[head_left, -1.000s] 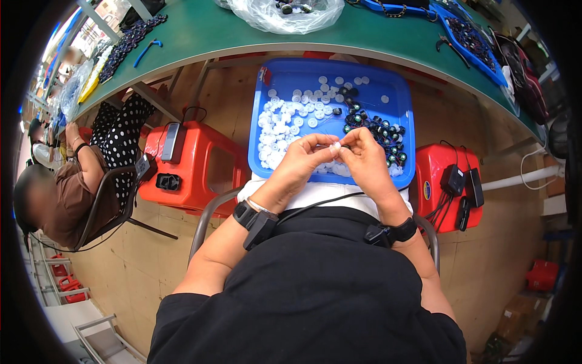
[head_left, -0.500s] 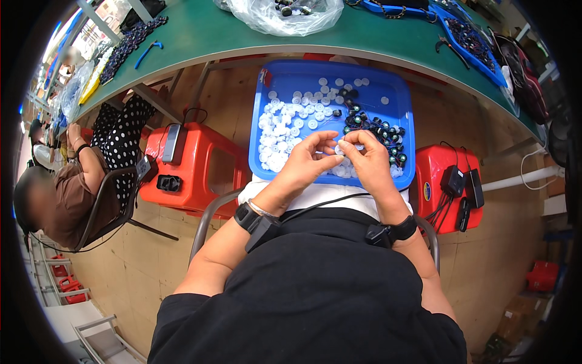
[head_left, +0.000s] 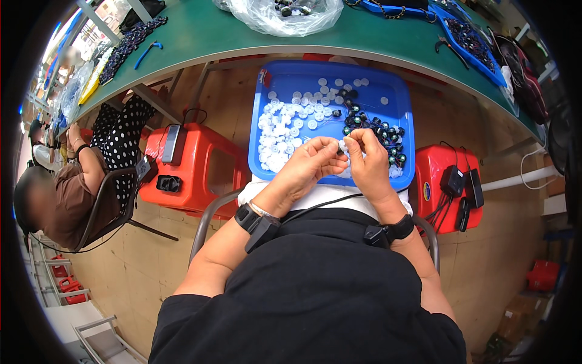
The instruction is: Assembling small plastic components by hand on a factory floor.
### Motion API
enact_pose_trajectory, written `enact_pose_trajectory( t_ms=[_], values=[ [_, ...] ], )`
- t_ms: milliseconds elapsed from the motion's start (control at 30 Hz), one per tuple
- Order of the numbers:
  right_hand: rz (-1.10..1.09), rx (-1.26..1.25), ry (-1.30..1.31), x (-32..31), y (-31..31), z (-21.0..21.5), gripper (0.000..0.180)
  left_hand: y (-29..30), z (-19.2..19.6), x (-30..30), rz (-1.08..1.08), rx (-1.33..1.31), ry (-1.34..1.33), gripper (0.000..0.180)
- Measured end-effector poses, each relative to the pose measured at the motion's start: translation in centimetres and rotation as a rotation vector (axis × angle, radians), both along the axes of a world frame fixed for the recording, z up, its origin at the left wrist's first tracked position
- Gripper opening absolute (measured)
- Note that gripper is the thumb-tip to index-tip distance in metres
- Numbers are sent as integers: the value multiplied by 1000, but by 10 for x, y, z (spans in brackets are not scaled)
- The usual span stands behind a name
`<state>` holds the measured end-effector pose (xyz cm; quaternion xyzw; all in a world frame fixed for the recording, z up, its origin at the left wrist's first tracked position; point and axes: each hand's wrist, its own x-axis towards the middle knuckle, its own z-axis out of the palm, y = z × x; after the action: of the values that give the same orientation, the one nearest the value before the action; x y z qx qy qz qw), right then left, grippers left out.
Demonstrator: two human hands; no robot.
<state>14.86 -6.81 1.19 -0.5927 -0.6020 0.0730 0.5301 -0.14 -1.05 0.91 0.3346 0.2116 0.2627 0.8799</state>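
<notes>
A blue tray (head_left: 315, 74) rests on my lap, holding several white round caps (head_left: 285, 130) on its left side and several small dark round parts (head_left: 379, 130) on its right. My left hand (head_left: 312, 164) and my right hand (head_left: 367, 159) meet over the tray's near edge. Their fingertips pinch one small white cap (head_left: 343, 146) together. Both wrists carry black bands.
A green table (head_left: 200, 33) curves across the top with a clear plastic bag (head_left: 285, 15) and another blue tray (head_left: 470, 39) of dark parts. Red stools (head_left: 194, 164) (head_left: 445, 188) stand on both sides. Another person (head_left: 66, 188) sits at the left.
Both hands stay over the tray's near edge. The fingers have shifted slightly around the small white cap.
</notes>
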Motion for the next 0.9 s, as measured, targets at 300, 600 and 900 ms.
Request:
enact_pose_trajectory(
  t_ms=[300, 600, 900],
  values=[
    [-2, -23, 106, -2, 1, -4, 11, -5, 8, 0, 99, 354, 204, 26],
    [341, -340, 896, 8, 3, -2, 15, -4, 5, 0, 107, 425, 213, 30],
    [468, -431, 1220, 13, 4, -11, 14, -2, 4, -1, 157, 458, 228, 28]
  ],
)
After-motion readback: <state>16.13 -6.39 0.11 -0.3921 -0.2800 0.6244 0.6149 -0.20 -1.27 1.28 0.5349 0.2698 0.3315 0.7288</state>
